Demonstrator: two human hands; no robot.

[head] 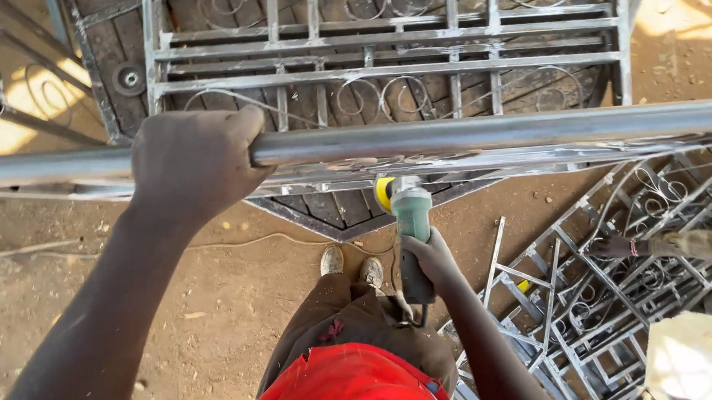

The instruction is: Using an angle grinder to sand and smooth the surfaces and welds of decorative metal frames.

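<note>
Head view: left hand (pixel 194 161) wraps tight round the steel pipe (pixel 471 137) at centre left; right hand (pixel 433 259) grips the green angle grinder (pixel 409 226) just below it.

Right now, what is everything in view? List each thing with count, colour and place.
Metal pipe: one, grey steel, runs across the frame at chest height.
Angle grinder: one, green body with a yellow part at the head, just under the pipe.
Scrollwork metal grille: one, grey, flat on the brick paving beyond the pipe.
Stacked metal grilles: several, grey, on the dirt at lower right.
Cable: one, pale, on the dirt near the feet.
Another person's hand: one, on the stacked grilles at right.
Shoes: two, pale, on the dirt.
Left hand: gripping the pipe.
Right hand: gripping the grinder.
</note>
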